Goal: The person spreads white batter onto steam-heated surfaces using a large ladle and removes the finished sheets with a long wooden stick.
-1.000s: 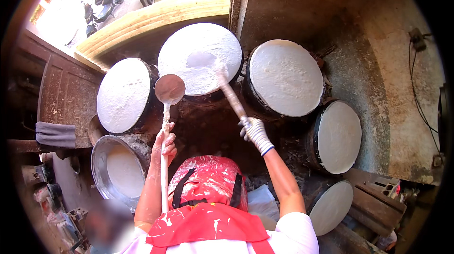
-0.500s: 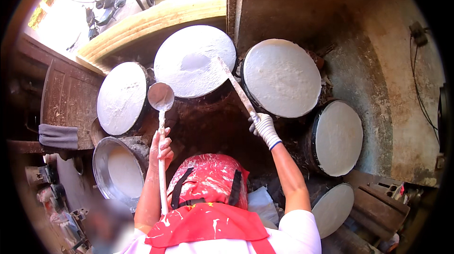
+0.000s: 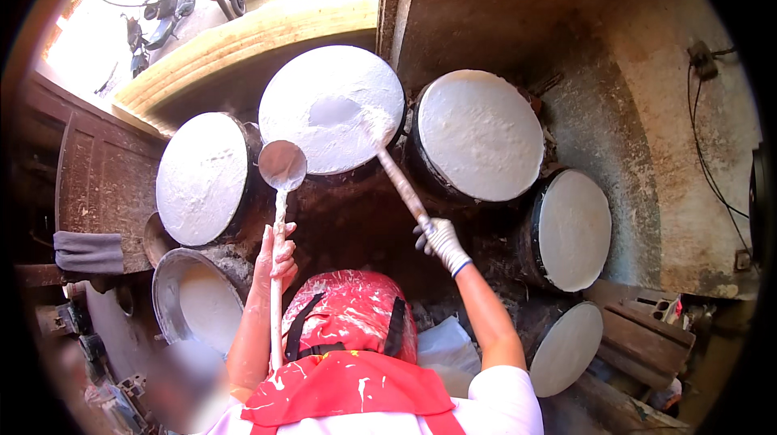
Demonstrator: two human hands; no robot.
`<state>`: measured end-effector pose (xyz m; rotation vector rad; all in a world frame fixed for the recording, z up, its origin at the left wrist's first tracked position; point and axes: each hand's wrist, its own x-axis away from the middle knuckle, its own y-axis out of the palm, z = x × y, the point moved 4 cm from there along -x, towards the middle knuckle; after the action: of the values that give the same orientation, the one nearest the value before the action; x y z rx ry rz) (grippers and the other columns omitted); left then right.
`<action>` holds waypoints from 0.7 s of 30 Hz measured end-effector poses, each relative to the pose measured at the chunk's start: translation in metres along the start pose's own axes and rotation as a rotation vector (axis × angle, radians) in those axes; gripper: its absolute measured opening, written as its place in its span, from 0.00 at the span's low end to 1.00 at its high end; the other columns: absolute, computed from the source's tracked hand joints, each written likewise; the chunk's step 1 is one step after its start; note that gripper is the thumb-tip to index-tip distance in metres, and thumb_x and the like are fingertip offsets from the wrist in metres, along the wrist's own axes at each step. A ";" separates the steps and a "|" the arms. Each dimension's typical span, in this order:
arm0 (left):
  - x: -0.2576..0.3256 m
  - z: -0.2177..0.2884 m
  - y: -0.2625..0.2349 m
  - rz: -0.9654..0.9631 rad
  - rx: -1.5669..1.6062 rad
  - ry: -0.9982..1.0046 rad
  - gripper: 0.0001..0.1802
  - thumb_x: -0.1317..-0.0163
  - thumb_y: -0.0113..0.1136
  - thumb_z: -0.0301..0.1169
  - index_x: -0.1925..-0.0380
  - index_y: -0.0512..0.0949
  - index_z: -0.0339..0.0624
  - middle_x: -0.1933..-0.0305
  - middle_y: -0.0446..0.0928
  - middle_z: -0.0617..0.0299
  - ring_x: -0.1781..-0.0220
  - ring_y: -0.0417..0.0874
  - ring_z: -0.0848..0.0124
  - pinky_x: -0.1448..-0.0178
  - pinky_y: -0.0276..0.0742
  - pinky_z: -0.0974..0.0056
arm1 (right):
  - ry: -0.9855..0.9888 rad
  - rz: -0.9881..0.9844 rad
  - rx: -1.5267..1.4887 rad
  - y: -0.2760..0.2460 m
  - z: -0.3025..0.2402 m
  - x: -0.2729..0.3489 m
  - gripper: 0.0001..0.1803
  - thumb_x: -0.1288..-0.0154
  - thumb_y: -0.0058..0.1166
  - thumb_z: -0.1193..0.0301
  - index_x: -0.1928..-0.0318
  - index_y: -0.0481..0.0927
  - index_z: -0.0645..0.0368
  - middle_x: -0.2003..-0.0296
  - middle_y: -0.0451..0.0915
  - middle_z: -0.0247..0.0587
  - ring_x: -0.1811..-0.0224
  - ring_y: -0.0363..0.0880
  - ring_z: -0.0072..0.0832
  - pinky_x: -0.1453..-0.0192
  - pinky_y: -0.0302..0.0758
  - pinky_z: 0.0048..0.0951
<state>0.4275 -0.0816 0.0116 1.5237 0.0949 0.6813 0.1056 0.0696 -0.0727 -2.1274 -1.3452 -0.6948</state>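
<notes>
My left hand (image 3: 278,257), bare and smeared with white, is wrapped round the long white-coated handle of a ladle (image 3: 282,162). The ladle's round bowl is held up near the close edge of the far middle round griddle. My right hand (image 3: 443,244), in a white knitted glove, grips a flat stick (image 3: 402,185) streaked with white. Its far end meets the thick white layer (image 3: 324,79) covering that griddle; the tip blends into the white. A smooth oval patch (image 3: 333,110) shows in the layer, left of the stick.
More white-covered round griddles curve around me: one at left (image 3: 201,180), one at far right (image 3: 481,135), one at right (image 3: 574,230), one near right (image 3: 566,348). A metal pot (image 3: 166,289) of white liquid stands at near left. A grey cloth (image 3: 89,252) hangs beyond it.
The stick's far end has come toward me across the white layer, with my gloved hand drawn slightly back. The ladle has shifted a little right. The whole view has turned slightly.
</notes>
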 end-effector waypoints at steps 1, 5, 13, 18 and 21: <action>0.001 0.004 -0.002 0.016 -0.036 -0.008 0.29 0.32 0.33 0.54 0.43 0.62 0.43 0.83 0.62 0.67 0.94 0.60 0.79 0.88 0.57 0.73 | -0.005 0.020 0.003 -0.004 -0.002 -0.010 0.28 0.36 0.43 0.46 0.69 0.78 0.61 0.87 0.76 0.39 0.93 0.66 0.21 0.89 0.60 0.24; 0.010 0.019 -0.006 0.071 -0.146 -0.004 0.30 0.33 0.34 0.55 0.44 0.63 0.43 0.84 0.62 0.67 0.95 0.58 0.80 0.90 0.55 0.75 | 0.041 0.128 0.058 -0.005 -0.040 -0.047 0.32 0.37 0.40 0.42 0.68 0.78 0.62 0.86 0.77 0.42 0.92 0.66 0.25 0.87 0.61 0.28; 0.034 0.051 -0.011 0.094 -0.248 -0.006 0.30 0.34 0.37 0.55 0.44 0.63 0.44 0.85 0.61 0.67 0.96 0.56 0.81 0.92 0.53 0.76 | -0.604 0.507 0.537 0.034 -0.105 -0.012 0.20 0.38 0.51 0.63 0.46 0.72 0.55 0.57 0.78 0.54 0.57 0.77 0.48 0.53 0.73 0.40; 0.035 0.055 -0.013 0.052 -0.211 -0.012 0.29 0.34 0.37 0.55 0.44 0.63 0.44 0.86 0.61 0.66 0.96 0.56 0.80 0.92 0.53 0.77 | -0.349 0.474 0.741 0.055 -0.077 -0.021 0.33 0.41 0.49 0.67 0.34 0.57 0.44 0.58 0.76 0.58 0.60 0.76 0.52 0.54 0.72 0.46; 0.031 0.054 -0.018 0.053 -0.191 -0.059 0.30 0.34 0.37 0.55 0.44 0.63 0.44 0.86 0.60 0.67 0.96 0.55 0.80 0.92 0.53 0.76 | -0.526 0.408 0.479 0.090 -0.074 -0.039 0.29 0.39 0.50 0.71 0.36 0.62 0.51 0.45 0.70 0.54 0.46 0.72 0.43 0.43 0.68 0.31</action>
<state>0.4839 -0.1128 0.0106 1.3647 -0.0543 0.6680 0.1627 -0.0377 -0.0588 -2.1379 -1.1069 0.3460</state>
